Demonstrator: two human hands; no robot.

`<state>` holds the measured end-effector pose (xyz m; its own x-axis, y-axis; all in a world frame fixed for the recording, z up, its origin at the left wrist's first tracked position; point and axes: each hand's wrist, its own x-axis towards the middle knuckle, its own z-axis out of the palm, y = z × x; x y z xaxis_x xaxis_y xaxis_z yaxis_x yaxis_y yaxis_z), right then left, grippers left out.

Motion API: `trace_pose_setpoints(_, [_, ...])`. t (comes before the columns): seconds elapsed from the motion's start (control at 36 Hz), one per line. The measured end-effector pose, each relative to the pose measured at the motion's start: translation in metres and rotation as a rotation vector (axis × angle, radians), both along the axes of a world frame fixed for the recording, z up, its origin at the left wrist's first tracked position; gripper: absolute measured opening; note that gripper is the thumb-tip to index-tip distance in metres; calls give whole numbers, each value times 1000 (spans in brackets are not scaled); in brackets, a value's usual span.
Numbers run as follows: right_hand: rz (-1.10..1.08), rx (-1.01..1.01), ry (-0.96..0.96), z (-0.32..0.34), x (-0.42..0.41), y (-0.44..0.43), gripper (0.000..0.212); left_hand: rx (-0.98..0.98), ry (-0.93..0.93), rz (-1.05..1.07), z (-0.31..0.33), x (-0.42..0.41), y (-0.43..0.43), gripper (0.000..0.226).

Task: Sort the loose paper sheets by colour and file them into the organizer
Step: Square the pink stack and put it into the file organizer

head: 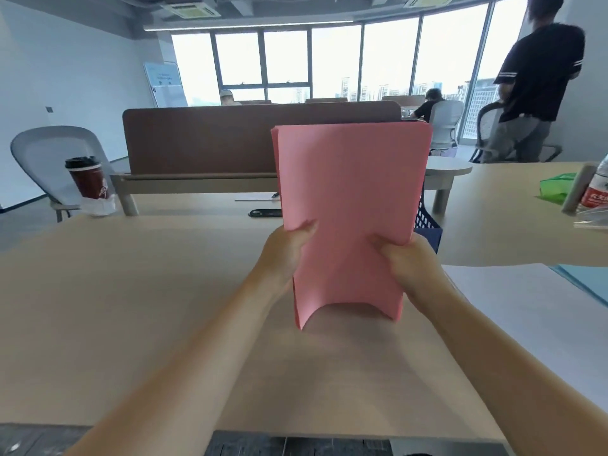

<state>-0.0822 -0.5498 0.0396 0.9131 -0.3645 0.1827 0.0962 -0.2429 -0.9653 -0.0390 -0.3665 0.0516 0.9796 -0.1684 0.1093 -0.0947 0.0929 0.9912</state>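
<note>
A stack of pink paper sheets (348, 199) stands upright above the middle of the wooden table (131, 291), its lower edge bowed and lifted off the surface. My left hand (286, 248) grips the stack's left side, thumb on the front. My right hand (408, 258) grips the right side the same way. Behind the stack, mostly hidden, a dark blue mesh organizer (427, 225) shows at its right edge. White sheets (526, 311) and light blue sheets (585, 281) lie flat on the table to the right.
A dark red coffee cup (88, 182) stands at the far left table edge. A black phone (265, 212) and a sheet with a pen lie behind the stack. A water bottle (597, 189) and green bag (557, 189) sit at the right. People stand and sit in the background.
</note>
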Motion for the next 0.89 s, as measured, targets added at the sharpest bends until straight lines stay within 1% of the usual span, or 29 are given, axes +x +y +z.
trace_pose_setpoints(0.03, [-6,4,-10,1,0,1,10,5,-5,24,0,-1,-1,12])
trace_pose_setpoints(0.11, [-26,24,-60,8,1,1,14,61,-79,146,6,-1,-2,22])
trace_pose_setpoints(0.17, [-27,26,-82,7,1,0,16,88,-129,211,6,0,-1,21])
trace_pose_setpoints(0.25, [2,42,-37,-4,0,2,18,136,-135,248,-2,-1,-2,22])
trace_pose_setpoints(0.36, [2,115,-37,1,-1,-3,15,122,-146,242,4,-1,-2,9])
trace_pose_setpoints(0.42, [9,124,-46,0,1,-6,11,120,-152,224,4,0,-1,6])
trace_pose_setpoints(0.47, [21,114,-15,-6,2,-7,9,124,-128,216,-2,0,0,5])
trace_pose_setpoints(0.53, [29,120,10,-9,3,-7,8,121,-111,225,-5,0,2,6])
trace_pose_setpoints(0.64, [22,147,-19,-7,6,-14,7,127,-140,216,-2,0,2,8])
trace_pose_setpoints(0.69, [35,146,-4,-14,7,-15,6,141,-127,207,-7,0,1,12])
trace_pose_setpoints(0.78, [31,157,20,-16,8,-15,11,136,-122,206,-7,-1,0,17])
trace_pose_setpoints(0.89, [25,179,12,-14,12,-16,15,154,-140,205,-3,-1,-1,17])
